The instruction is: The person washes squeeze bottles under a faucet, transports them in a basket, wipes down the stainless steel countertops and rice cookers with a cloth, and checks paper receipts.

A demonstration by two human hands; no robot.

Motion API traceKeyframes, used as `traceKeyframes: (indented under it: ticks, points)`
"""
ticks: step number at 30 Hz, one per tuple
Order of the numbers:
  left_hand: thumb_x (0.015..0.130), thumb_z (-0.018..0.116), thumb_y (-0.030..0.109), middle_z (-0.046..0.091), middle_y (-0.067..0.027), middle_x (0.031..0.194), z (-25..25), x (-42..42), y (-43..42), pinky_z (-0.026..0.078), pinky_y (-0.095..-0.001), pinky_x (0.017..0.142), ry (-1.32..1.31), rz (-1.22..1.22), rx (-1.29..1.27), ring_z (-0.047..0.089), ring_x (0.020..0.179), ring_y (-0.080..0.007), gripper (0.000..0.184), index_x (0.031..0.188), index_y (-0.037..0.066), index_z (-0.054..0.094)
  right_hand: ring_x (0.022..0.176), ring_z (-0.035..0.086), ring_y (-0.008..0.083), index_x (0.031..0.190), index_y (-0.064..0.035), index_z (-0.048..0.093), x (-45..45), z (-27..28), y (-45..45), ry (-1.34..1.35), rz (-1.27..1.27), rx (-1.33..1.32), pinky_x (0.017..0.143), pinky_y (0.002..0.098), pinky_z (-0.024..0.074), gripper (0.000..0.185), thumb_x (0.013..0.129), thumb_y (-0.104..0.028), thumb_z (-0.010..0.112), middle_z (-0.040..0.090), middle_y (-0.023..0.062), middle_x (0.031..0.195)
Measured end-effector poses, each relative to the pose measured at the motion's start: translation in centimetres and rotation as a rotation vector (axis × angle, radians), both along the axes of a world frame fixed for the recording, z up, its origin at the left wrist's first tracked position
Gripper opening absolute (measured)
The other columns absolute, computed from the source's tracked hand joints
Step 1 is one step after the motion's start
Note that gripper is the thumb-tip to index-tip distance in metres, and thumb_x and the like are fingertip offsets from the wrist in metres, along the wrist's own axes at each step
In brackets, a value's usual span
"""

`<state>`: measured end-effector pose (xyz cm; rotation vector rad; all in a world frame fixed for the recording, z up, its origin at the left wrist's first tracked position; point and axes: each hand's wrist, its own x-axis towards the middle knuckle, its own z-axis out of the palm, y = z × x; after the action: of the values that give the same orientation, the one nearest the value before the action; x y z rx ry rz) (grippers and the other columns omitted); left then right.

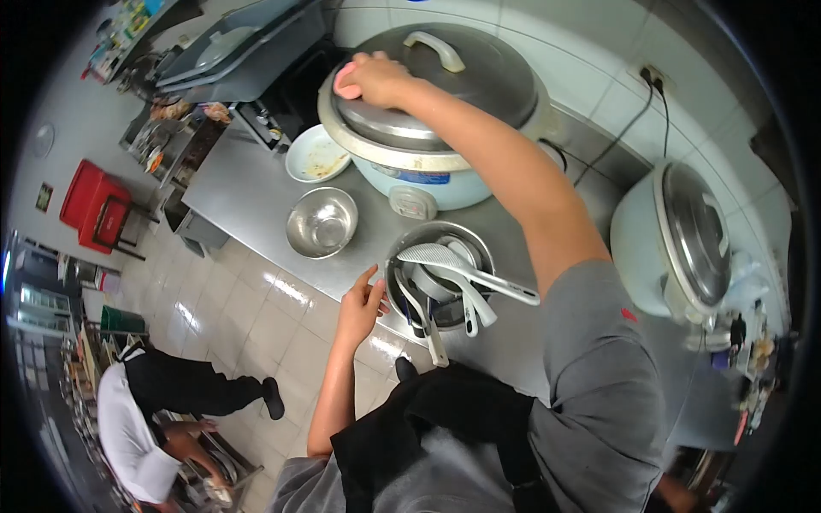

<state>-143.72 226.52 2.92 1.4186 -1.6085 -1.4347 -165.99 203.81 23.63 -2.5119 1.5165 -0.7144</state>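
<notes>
My right hand [377,79] is closed around a pink sponge [345,82] and presses it on the left rim of a metal lid [479,73]. The lid covers a large pale-blue rice cooker [368,173]. Low over the counter's front edge, my left hand [363,305] holds nothing, its fingers apart. Just right of it stands a metal pot [471,232] with several rice paddles and ladles, one of them a white paddle [438,255]. A steel bowl [321,224] and a white plate [310,157] with food residue sit left of the pot and the cooker.
A second rice cooker [646,235] stands at the right, below wall plugs [653,79] with hanging cords. Grey tubs [231,56] are stacked at the back left. A person in a white shirt [128,427] bends at a rack lower left. A red chair [90,201] stands beyond.
</notes>
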Motion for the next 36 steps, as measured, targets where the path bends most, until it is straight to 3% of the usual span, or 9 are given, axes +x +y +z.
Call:
traceKeyframes:
  ticks: [5, 11, 16, 19, 23, 25, 27, 30, 36]
  points:
    - [0.094, 0.059, 0.017, 0.062, -0.0101, 0.067, -1.2, -1.1, -1.1, 0.048, -0.0266, 0.043, -0.026, -0.004, 0.022, 0.062, 0.052, -0.0138, 0.037, 0.125, -0.003, 0.054, 0.085, 0.067, 0.0207, 0.118, -0.0029, 0.064, -5.3, 3.2, 9.7, -0.141, 0.364, 0.873, 0.054, 0.0283, 0.0520, 0.040, 0.084, 0.006, 0.046, 0.069, 0.0091, 0.098]
    - [0.084, 0.061, 0.004, 0.052, -0.0038, 0.055, -1.7, -1.9, -1.9, 0.033, -0.0273, 0.035, -0.003, -0.006, -0.014, 0.047, 0.041, -0.0088, 0.016, 0.087, 0.005, 0.045, 0.075, 0.061, 0.0147, 0.111, -0.0069, 0.067, -21.1, -0.3, 20.2, -0.395, -0.347, 1.025, 0.056, 0.0298, 0.0500, 0.026, 0.091, -0.020, 0.057, 0.071, 0.0066, 0.096]
    - [0.082, 0.058, 0.002, 0.048, 0.0006, 0.055, -5.0, 0.4, -2.6, 0.028, -0.0271, 0.036, 0.075, 0.112, -0.112, 0.041, 0.041, -0.0062, 0.016, 0.083, 0.008, 0.044, 0.093, 0.065, 0.0201, 0.128, -0.0182, 0.062, -34.9, -23.9, 23.0, -0.948, -0.733, 0.739, 0.077, 0.0378, 0.0519, 0.040, 0.093, -0.037, 0.055, 0.068, 0.0053, 0.111]
    - [0.085, 0.057, 0.003, 0.052, -0.0018, 0.055, -3.7, 1.6, -3.2, 0.032, -0.0261, 0.032, 0.071, 0.137, -0.091, 0.041, 0.036, -0.0081, 0.014, 0.086, 0.008, 0.044, 0.117, 0.053, 0.0244, 0.135, -0.0207, 0.055, -27.8, -34.1, 23.8, 0.187, -1.207, -0.141, 0.101, 0.0475, 0.0363, 0.046, 0.091, -0.035, 0.056, 0.060, 0.0075, 0.124]
    - [0.085, 0.057, 0.005, 0.054, -0.0033, 0.059, -5.3, 4.9, -5.0, 0.037, -0.0261, 0.032, 0.092, 0.178, -0.154, 0.046, 0.040, -0.0087, 0.014, 0.090, 0.009, 0.045, 0.131, 0.041, 0.0242, 0.139, -0.0309, 0.047, -16.1, -38.1, 25.0, 0.162, -0.910, -0.172, 0.106, 0.0550, 0.0264, 0.049, 0.091, -0.036, 0.054, 0.052, -0.0029, 0.138]
    - [0.085, 0.058, 0.006, 0.056, -0.0036, 0.063, -5.5, 6.1, -6.0, 0.038, -0.0261, 0.033, 0.050, 0.198, -0.194, 0.049, 0.044, -0.0089, 0.015, 0.091, 0.010, 0.044, 0.132, 0.041, 0.0255, 0.135, -0.0345, 0.053, -5.7, -32.9, 30.9, -0.295, -0.652, 0.044, 0.109, 0.0566, 0.0230, 0.043, 0.092, -0.034, 0.056, 0.043, -0.0005, 0.147]
    - [0.085, 0.057, 0.007, 0.054, -0.0031, 0.064, -6.0, 7.6, -7.1, 0.039, -0.0262, 0.034, 0.042, 0.177, -0.223, 0.049, 0.044, -0.0090, 0.015, 0.091, 0.011, 0.043, 0.126, 0.045, 0.0332, 0.121, -0.0300, 0.065, 0.7, -33.1, 37.8, 0.027, -0.559, -0.092, 0.108, 0.0580, 0.0266, 0.034, 0.088, -0.031, 0.059, 0.046, 0.0055, 0.144]
    - [0.086, 0.057, 0.007, 0.053, -0.0025, 0.064, -5.8, 8.3, -7.5, 0.040, -0.0262, 0.035, 0.038, 0.175, -0.195, 0.049, 0.046, -0.0089, 0.015, 0.090, 0.011, 0.042, 0.121, 0.049, 0.0316, 0.110, -0.0302, 0.069, 0.9, -32.3, 46.0, -0.265, -0.561, 0.017, 0.099, 0.0547, 0.0372, 0.027, 0.083, -0.033, 0.065, 0.060, -0.0011, 0.126]
    - [0.087, 0.057, 0.013, 0.054, -0.0022, 0.066, -6.2, 8.6, -8.1, 0.038, -0.0244, 0.036, 0.053, 0.127, -0.266, 0.047, 0.047, -0.0087, 0.014, 0.091, 0.010, 0.044, 0.098, 0.060, 0.0315, 0.127, -0.0170, 0.052, -16.8, -31.7, 67.2, 0.485, -2.087, 0.139, 0.074, 0.0464, 0.0470, 0.042, 0.091, -0.038, 0.054, 0.061, 0.0159, 0.106]
